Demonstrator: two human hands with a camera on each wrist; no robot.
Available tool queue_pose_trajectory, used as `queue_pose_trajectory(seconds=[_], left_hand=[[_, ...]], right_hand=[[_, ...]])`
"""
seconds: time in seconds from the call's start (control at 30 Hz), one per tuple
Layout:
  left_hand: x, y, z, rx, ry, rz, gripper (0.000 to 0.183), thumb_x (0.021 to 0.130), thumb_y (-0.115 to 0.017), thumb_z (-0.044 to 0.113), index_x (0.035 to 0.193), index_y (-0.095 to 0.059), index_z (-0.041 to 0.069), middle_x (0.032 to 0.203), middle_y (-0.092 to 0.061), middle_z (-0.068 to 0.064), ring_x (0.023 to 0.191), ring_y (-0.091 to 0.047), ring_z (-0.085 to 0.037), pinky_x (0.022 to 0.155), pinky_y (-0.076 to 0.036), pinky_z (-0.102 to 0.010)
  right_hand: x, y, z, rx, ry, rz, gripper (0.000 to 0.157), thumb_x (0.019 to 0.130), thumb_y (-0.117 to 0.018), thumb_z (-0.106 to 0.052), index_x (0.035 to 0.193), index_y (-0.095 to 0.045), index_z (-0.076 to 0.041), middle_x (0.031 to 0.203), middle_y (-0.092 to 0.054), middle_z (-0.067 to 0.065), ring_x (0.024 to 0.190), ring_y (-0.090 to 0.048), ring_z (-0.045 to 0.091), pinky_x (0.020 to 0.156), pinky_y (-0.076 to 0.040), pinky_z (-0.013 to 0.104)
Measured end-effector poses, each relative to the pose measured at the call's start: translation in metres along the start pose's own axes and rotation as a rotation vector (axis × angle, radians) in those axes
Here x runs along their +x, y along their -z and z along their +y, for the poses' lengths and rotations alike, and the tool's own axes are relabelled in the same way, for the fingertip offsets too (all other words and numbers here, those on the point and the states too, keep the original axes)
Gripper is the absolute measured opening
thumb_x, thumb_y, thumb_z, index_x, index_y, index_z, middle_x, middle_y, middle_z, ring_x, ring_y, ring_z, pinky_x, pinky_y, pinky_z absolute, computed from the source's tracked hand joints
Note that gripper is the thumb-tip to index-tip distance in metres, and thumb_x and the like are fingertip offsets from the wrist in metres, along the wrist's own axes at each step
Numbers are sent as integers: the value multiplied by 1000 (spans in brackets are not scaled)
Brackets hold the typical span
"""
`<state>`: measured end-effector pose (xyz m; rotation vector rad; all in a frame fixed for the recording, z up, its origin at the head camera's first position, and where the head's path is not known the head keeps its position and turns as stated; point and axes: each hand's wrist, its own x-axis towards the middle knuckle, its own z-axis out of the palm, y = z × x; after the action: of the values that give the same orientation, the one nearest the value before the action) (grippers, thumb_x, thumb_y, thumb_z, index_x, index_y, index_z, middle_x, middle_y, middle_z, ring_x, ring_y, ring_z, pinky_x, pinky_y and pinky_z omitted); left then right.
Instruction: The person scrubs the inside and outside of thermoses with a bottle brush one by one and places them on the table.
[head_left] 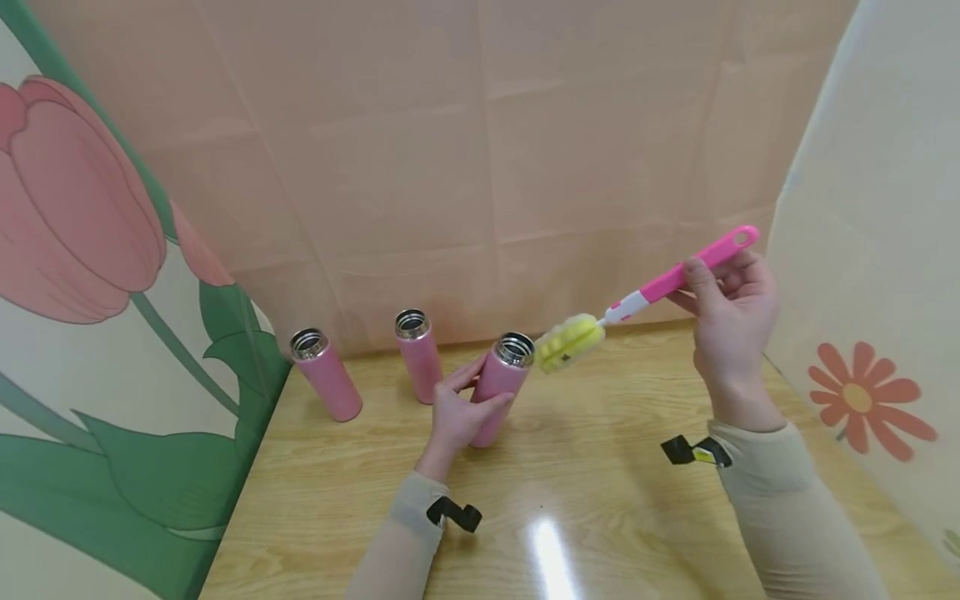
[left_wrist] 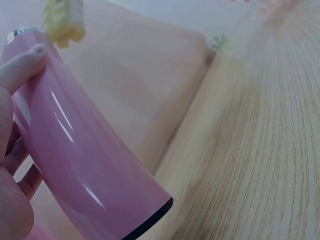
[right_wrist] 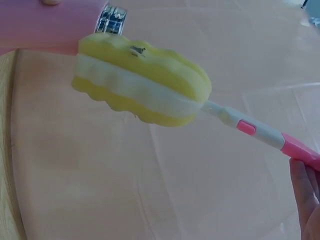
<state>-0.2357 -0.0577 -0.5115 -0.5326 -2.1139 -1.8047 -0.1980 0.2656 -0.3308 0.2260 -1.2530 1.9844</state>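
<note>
My left hand (head_left: 457, 412) grips a pink vacuum flask (head_left: 497, 392) around its upper body; its steel mouth has no lid. In the left wrist view the flask (left_wrist: 90, 140) leans, with the thumb near its rim. My right hand (head_left: 731, 321) pinches the pink handle of a bottle brush (head_left: 675, 279). The brush's yellow and white sponge head (right_wrist: 145, 80) is outside the flask, beside its mouth, pointing down and left. Whether sponge and flask touch, I cannot tell. Inside the flask is hidden.
Two more lidless pink flasks stand on the wooden table (head_left: 315, 500): one at the far left (head_left: 330, 383), another (head_left: 420, 362) just left of the held one. A peach cloth (head_left: 390, 183) hangs behind. Flower-printed panels flank both sides.
</note>
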Motion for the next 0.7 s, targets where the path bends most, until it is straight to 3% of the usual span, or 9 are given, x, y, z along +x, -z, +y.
queue_pose_trajectory(seconds=[0.1,0.33,0.5,0.7], left_hand=[[-1,1,0,-6,24,-4,71,80,-98,27,144,-70,21,138,-72,3,118,-71,-21,99,-57,-58],[-1,2,0,4,61,-25,71,82,-97,33,146,-68,26,141,-70,7,121,-69,-19,101,-58,-54],[-1,1,-1,11,19,-14,69,80,-98,25,144,-70,22,139,-71,3,118,-70,-21,98,-60,-53],[-1,-2,2,56,-33,-25,70,79,-98,24,143,-70,18,136,-73,2,116,-71,-20,93,-62,-40]], right_hand=[[-1,-1,-2,12,-6,-4,26,92,-82,1,109,-65,8,89,-68,20,80,-77,27,73,-62,43],[-2,-3,-5,1,-18,-27,22,93,-79,3,110,-66,9,89,-69,20,79,-78,27,72,-62,42],[-3,-4,-6,41,-60,-65,27,93,-81,-2,111,-64,9,91,-69,20,80,-78,26,73,-62,43],[-5,-5,-3,97,-124,-67,29,94,-82,-5,113,-63,8,94,-70,18,83,-77,26,76,-63,44]])
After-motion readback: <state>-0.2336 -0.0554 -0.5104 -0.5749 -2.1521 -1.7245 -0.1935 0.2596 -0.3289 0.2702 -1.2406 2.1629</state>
